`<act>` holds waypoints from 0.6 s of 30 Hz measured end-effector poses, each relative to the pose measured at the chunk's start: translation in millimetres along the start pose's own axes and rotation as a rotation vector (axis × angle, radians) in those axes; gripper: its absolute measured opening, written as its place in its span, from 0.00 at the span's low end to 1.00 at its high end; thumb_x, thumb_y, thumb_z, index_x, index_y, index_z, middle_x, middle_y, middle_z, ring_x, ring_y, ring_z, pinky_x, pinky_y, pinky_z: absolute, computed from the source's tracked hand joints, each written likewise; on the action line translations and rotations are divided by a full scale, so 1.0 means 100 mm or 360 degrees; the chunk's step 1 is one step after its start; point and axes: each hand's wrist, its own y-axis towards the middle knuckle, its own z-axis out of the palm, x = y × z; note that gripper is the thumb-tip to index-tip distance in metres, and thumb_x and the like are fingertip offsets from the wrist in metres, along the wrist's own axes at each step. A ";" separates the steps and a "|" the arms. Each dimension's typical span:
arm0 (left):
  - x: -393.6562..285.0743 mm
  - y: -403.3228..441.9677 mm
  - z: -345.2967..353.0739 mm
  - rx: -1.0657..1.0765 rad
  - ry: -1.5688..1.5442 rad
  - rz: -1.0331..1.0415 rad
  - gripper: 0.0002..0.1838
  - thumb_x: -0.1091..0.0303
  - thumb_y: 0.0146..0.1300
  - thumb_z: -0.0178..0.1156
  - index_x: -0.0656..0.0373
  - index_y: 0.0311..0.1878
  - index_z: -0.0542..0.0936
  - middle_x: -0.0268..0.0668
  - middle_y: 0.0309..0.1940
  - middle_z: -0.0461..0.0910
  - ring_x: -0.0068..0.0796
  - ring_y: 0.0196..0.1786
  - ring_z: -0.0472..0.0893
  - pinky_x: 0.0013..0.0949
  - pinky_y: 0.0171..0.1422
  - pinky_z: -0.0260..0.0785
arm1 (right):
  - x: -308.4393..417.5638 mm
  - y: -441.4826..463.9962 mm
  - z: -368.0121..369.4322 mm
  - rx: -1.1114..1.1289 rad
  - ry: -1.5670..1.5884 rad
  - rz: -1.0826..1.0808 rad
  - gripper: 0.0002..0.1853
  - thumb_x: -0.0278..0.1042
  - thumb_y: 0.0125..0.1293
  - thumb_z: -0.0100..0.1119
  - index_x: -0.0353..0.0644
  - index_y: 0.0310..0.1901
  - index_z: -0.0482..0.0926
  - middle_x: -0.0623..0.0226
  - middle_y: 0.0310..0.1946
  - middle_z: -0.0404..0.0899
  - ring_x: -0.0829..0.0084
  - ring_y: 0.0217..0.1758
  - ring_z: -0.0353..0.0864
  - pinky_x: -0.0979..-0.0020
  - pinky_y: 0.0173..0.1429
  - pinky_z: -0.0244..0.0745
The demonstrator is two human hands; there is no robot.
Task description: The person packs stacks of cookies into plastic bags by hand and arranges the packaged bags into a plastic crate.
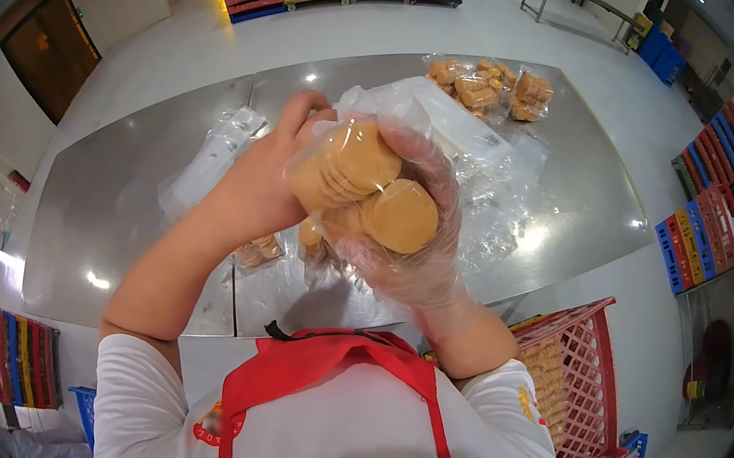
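Left hand (275, 166) grips the bag (309, 164)'s side; gloved right hand (421, 278) cups it, grip closed around the buns (401, 215). Probably keeps stacks from spilling above table (129, 207).

White shirt (304, 425), red apron (324, 346)
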 end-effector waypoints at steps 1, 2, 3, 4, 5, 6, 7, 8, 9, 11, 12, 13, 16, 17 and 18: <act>-0.01 -0.01 0.00 0.0003 -0.0052 -0.0055 0.33 0.81 0.48 0.62 0.65 0.62 0.70 0.49 0.63 0.66 0.51 0.56 0.78 0.42 0.57 0.76 | -0.01 -0.02 -0.03 0.0018 -0.0087 -0.0012 0.42 0.22 0.51 0.75 0.41 0.68 0.65 0.60 0.62 0.72 0.68 0.64 0.74 0.66 0.68 0.69; 0.01 -0.01 0.01 0.0019 -0.0010 0.0000 0.34 0.81 0.48 0.62 0.65 0.64 0.69 0.49 0.64 0.65 0.51 0.57 0.77 0.42 0.57 0.76 | -0.05 -0.07 -0.10 0.0037 -0.0175 -0.0022 0.43 0.26 0.51 0.77 0.41 0.68 0.64 0.56 0.65 0.70 0.65 0.66 0.73 0.62 0.69 0.69; 0.05 -0.02 0.04 0.0035 0.0033 0.0053 0.36 0.82 0.48 0.62 0.65 0.65 0.68 0.49 0.66 0.65 0.51 0.59 0.77 0.42 0.58 0.76 | -0.06 -0.10 -0.15 0.0057 -0.0261 -0.0031 0.44 0.30 0.51 0.79 0.42 0.68 0.64 0.53 0.68 0.68 0.62 0.68 0.72 0.58 0.71 0.69; 0.07 -0.01 0.05 0.0053 0.0076 0.0106 0.37 0.82 0.48 0.62 0.65 0.66 0.67 0.49 0.67 0.64 0.51 0.60 0.76 0.41 0.58 0.75 | -0.05 -0.11 -0.17 0.0051 -0.0259 -0.0023 0.43 0.30 0.51 0.79 0.42 0.68 0.64 0.53 0.67 0.68 0.62 0.68 0.72 0.59 0.71 0.69; 0.07 0.00 0.05 0.0093 0.0031 0.0062 0.38 0.83 0.47 0.62 0.63 0.67 0.67 0.47 0.69 0.63 0.50 0.62 0.74 0.39 0.60 0.74 | -0.03 -0.14 -0.17 0.0043 -0.0259 -0.0017 0.43 0.30 0.52 0.78 0.42 0.68 0.64 0.53 0.67 0.69 0.62 0.68 0.72 0.59 0.71 0.68; 0.07 0.02 0.06 0.0133 -0.0014 0.0022 0.40 0.84 0.46 0.62 0.62 0.68 0.67 0.45 0.70 0.62 0.49 0.65 0.72 0.37 0.62 0.72 | -0.02 -0.16 -0.19 0.0035 -0.0261 -0.0014 0.42 0.29 0.52 0.78 0.42 0.68 0.64 0.53 0.67 0.69 0.62 0.68 0.72 0.59 0.71 0.68; 0.07 0.04 0.07 0.0174 -0.0058 -0.0017 0.41 0.85 0.46 0.62 0.60 0.69 0.67 0.44 0.72 0.62 0.48 0.67 0.70 0.35 0.64 0.70 | -0.02 -0.18 -0.22 0.0017 -0.0275 -0.0022 0.42 0.28 0.52 0.77 0.41 0.68 0.64 0.53 0.67 0.69 0.62 0.68 0.72 0.59 0.71 0.68; 0.07 0.05 0.06 0.0172 -0.0123 -0.0028 0.42 0.86 0.45 0.60 0.60 0.70 0.66 0.43 0.72 0.62 0.48 0.67 0.70 0.36 0.63 0.71 | -0.05 -0.20 -0.27 -0.0001 -0.0289 -0.0028 0.41 0.27 0.53 0.76 0.41 0.68 0.64 0.53 0.66 0.70 0.62 0.68 0.72 0.59 0.71 0.68; 0.08 0.05 0.04 0.0169 -0.0189 -0.0043 0.42 0.87 0.45 0.58 0.59 0.70 0.66 0.43 0.71 0.62 0.48 0.67 0.70 0.36 0.62 0.72 | -0.08 -0.22 -0.31 -0.0018 -0.0302 -0.0032 0.41 0.25 0.53 0.75 0.41 0.68 0.64 0.53 0.66 0.70 0.62 0.68 0.72 0.59 0.71 0.68; 0.07 0.06 0.04 0.0125 -0.0236 -0.0012 0.43 0.89 0.44 0.54 0.59 0.70 0.66 0.43 0.72 0.62 0.49 0.66 0.71 0.37 0.60 0.73 | -0.15 -0.28 -0.39 -0.0098 -0.0369 0.0014 0.40 0.22 0.52 0.73 0.40 0.68 0.65 0.54 0.66 0.71 0.63 0.68 0.72 0.61 0.71 0.68; 0.06 0.07 0.05 0.0083 -0.0219 0.0035 0.43 0.89 0.43 0.53 0.59 0.70 0.66 0.42 0.72 0.62 0.49 0.65 0.72 0.37 0.59 0.74 | -0.18 -0.30 -0.42 -0.0139 -0.0402 0.0037 0.40 0.20 0.52 0.72 0.40 0.68 0.66 0.54 0.65 0.71 0.64 0.68 0.72 0.62 0.71 0.68; 0.06 0.08 0.06 0.0040 -0.0201 0.0082 0.44 0.89 0.43 0.52 0.59 0.71 0.65 0.42 0.72 0.62 0.49 0.64 0.72 0.37 0.58 0.75 | -0.21 -0.31 -0.44 -0.0083 -0.0602 0.0044 0.39 0.19 0.52 0.71 0.40 0.67 0.66 0.54 0.65 0.71 0.64 0.67 0.73 0.63 0.71 0.68; -0.05 0.09 0.17 0.0088 0.0062 0.0150 0.40 0.86 0.47 0.53 0.63 0.70 0.65 0.41 0.72 0.62 0.48 0.60 0.77 0.37 0.55 0.75 | -0.27 -0.33 -0.44 -0.0011 -0.0889 0.0228 0.39 0.16 0.50 0.66 0.38 0.67 0.67 0.57 0.63 0.73 0.67 0.64 0.75 0.68 0.68 0.68; -0.09 0.09 0.22 0.0151 0.0209 0.0202 0.38 0.83 0.49 0.54 0.64 0.70 0.66 0.41 0.72 0.62 0.46 0.57 0.78 0.36 0.54 0.76 | -0.31 -0.34 -0.38 -0.0058 -0.0780 0.0393 0.39 0.16 0.50 0.62 0.37 0.68 0.66 0.58 0.61 0.74 0.68 0.62 0.76 0.70 0.66 0.69; -0.12 0.08 0.27 0.0214 0.0357 0.0254 0.36 0.81 0.51 0.54 0.66 0.69 0.66 0.41 0.73 0.62 0.45 0.55 0.79 0.36 0.53 0.76 | -0.34 -0.34 -0.34 -0.0104 -0.0668 0.0555 0.39 0.16 0.49 0.59 0.35 0.68 0.66 0.59 0.58 0.76 0.69 0.60 0.77 0.73 0.64 0.70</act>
